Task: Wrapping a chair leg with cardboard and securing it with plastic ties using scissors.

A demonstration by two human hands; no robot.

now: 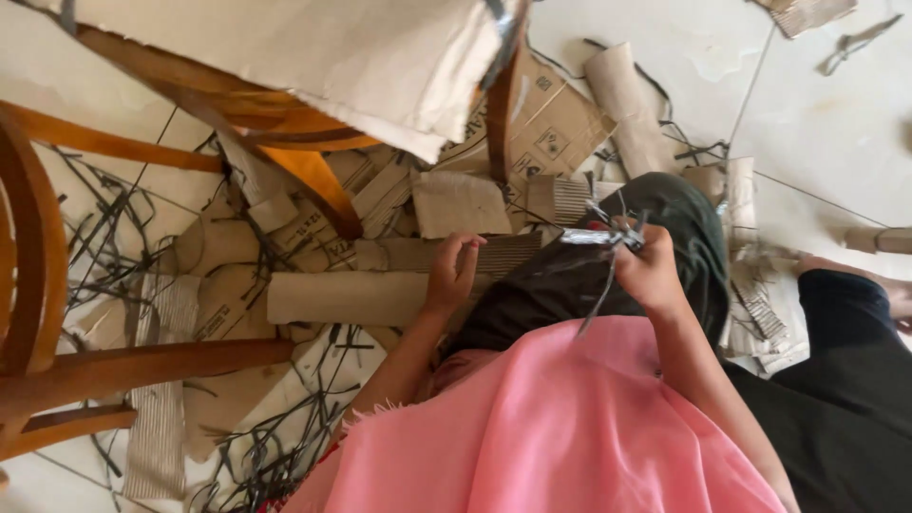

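Observation:
My left hand [451,275] grips the near end of a strip of corrugated cardboard [499,252] that lies across my dark-trousered knee [665,218]. My right hand [646,271] is closed on a pair of scissors [608,236], whose blades point left toward the strip. A thin dark sliver [598,299] hangs down from the scissors. A pink cloth [551,427] covers my lap below both hands.
Wooden chair legs and rails [142,361] fill the left side, with a large cardboard sheet [313,47] on the seat above. Rolled cardboard [347,296], flat box pieces [551,123] and several dark thin offcuts [285,446] litter the white tiled floor [836,123].

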